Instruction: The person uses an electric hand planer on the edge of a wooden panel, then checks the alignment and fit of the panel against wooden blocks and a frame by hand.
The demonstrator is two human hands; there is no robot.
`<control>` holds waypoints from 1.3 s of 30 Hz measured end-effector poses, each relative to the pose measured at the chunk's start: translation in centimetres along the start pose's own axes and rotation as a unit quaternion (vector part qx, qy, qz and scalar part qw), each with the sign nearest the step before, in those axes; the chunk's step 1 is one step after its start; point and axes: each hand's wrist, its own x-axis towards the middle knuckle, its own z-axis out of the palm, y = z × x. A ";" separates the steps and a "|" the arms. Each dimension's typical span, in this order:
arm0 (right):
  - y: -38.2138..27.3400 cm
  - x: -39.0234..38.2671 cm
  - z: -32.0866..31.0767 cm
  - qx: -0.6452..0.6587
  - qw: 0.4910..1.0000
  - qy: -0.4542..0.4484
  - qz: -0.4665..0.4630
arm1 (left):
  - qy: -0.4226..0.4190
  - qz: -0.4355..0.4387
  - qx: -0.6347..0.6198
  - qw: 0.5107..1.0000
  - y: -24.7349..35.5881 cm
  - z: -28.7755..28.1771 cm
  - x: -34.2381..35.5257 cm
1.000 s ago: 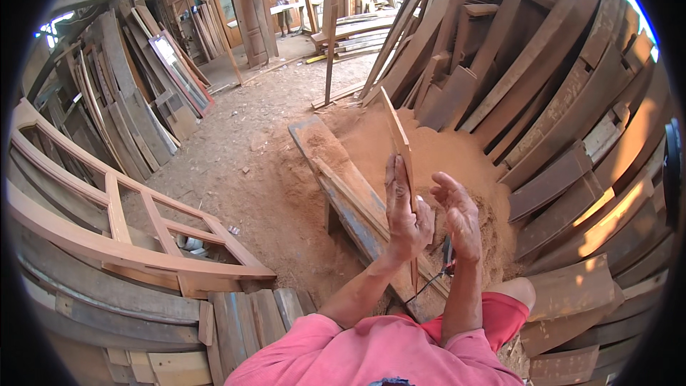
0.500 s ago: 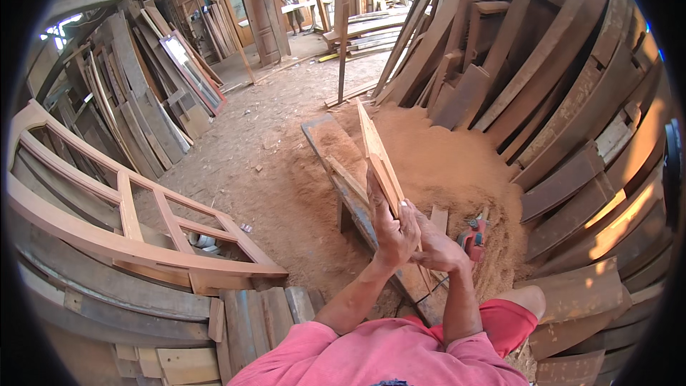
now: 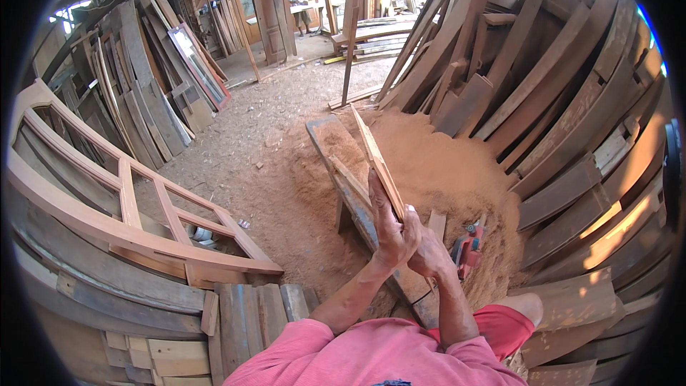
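A pale wooden board (image 3: 376, 154) points up and away from me over the bench, seen nearly edge-on. My left hand (image 3: 392, 237) is closed on its near end, with fingers lying along the left face. My right hand (image 3: 429, 253) is bent at the wrist and presses against the same end from the right; its fingertips are partly hidden behind the left hand and the wood. Under both hands runs a narrow plank bench (image 3: 325, 131), and a loose wooden strip (image 3: 350, 177) lies along it.
A red power tool (image 3: 468, 249), apparently a hand planer, lies in sawdust (image 3: 436, 161) right of the bench. Leaning boards (image 3: 529, 86) crowd the right side. A wooden frame (image 3: 128, 200) stands at left. Another person (image 3: 299, 0) is far back near a doorway.
The board has turned slightly and now shows more of its edge. My right hand has shifted a little left and down against it. The whole view has shifted slightly.
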 end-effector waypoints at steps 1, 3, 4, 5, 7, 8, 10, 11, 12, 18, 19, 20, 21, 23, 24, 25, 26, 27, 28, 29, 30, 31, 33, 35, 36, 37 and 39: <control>0.2 0.0 0.1 -0.008 1.000 0.009 -0.015 | 0.000 0.002 -0.009 1.000 0.2 0.0 0.1; -0.5 -0.6 -0.6 -0.003 0.999 -0.008 0.032 | -0.040 -0.007 0.013 0.999 1.0 -1.4 0.5; -1.2 -0.8 -0.8 0.003 0.998 -0.018 0.056 | -0.061 -0.014 0.027 0.998 1.6 -2.1 0.8; -1.3 -1.0 -0.7 -0.008 0.998 -0.013 0.058 | -0.022 -0.024 -0.151 0.988 2.0 -2.2 1.5; -2.7 -1.1 0.1 -0.024 0.999 -0.006 0.045 | 0.010 -0.063 -0.361 0.931 2.4 -4.4 3.7; -3.0 -1.1 0.9 -0.036 0.999 0.004 0.040 | 0.030 -0.127 -0.410 0.903 2.9 -5.7 4.9; -3.7 -1.3 2.9 -0.064 0.997 0.019 0.043 | 0.045 -0.191 -0.393 0.898 1.8 -7.4 6.8; -5.1 -1.1 3.3 -0.067 0.992 -0.065 0.083 | 0.033 -0.199 -0.394 0.897 1.7 -9.0 7.4; -6.0 -1.1 4.9 -0.063 0.994 -0.057 0.076 | 0.024 -0.206 -0.393 0.896 1.5 -10.7 7.7; -6.2 -3.2 10.6 -0.097 0.994 0.032 0.029 | 0.030 -0.282 -0.410 0.867 1.9 -14.8 4.6; -6.1 -3.4 10.8 -0.101 0.994 0.019 0.026 | 0.042 -0.301 -0.404 0.863 2.0 -15.1 4.1; -6.0 -3.5 10.8 -0.106 0.994 0.007 0.024 | 0.075 -0.322 -0.389 0.860 1.8 -15.5 3.5; -6.1 -3.2 10.5 -0.111 0.994 0.003 0.018 | 0.104 -0.335 -0.375 0.858 1.5 -15.9 3.3; -6.5 -2.6 9.0 -0.091 0.995 -0.041 -0.006 | 0.124 -0.337 -0.382 0.851 0.8 -16.8 3.1; -6.6 -2.8 8.3 -0.081 0.994 -0.067 -0.012 | 0.119 -0.332 -0.405 0.844 0.2 -17.3 2.5; -6.6 -2.7 7.3 -0.082 0.992 -0.092 -0.018 | 0.111 -0.323 -0.428 0.837 -0.1 -17.6 2.4; -6.5 -2.6 6.3 -0.083 0.989 -0.118 -0.024 | 0.119 -0.322 -0.414 0.843 0.1 -17.6 2.3; -6.1 -2.5 5.6 -0.083 0.986 -0.142 -0.029 | 0.127 -0.321 -0.400 0.849 0.3 -17.4 2.2; -5.1 -2.3 5.2 -0.052 0.988 -0.140 -0.046 | 0.132 -0.318 -0.387 0.855 0.5 -17.2 2.4; -3.8 -2.0 4.9 -0.022 0.988 -0.139 -0.063 | 0.132 -0.318 -0.379 0.859 0.6 -17.0 2.5; -2.8 -1.9 4.6 0.009 0.987 -0.139 -0.081 | 0.134 -0.320 -0.371 0.861 0.9 -17.0 2.7; -2.1 -1.8 4.2 0.062 0.986 -0.150 -0.048 | 0.137 -0.321 -0.362 0.864 1.0 -17.0 2.8; -1.1 -1.4 3.5 0.167 0.971 -0.173 0.016 | 0.133 -0.318 -0.367 0.864 0.2 -17.6 2.5; 1.2 -1.2 4.0 0.173 0.972 -0.147 0.056 | 0.135 -0.322 -0.363 0.864 0.1 -17.6 2.4; 1.5 -0.9 4.1 0.174 0.973 -0.133 0.075 | 0.139 -0.323 -0.360 0.864 0.5 -17.5 2.5; 1.3 -0.7 3.7 0.147 0.976 -0.132 0.093 | 0.144 -0.324 -0.356 0.865 0.8 -17.5 2.5; 3.0 -0.8 4.1 0.168 0.972 -0.120 0.114 | 0.130 -0.319 -0.378 0.859 0.8 -17.1 2.1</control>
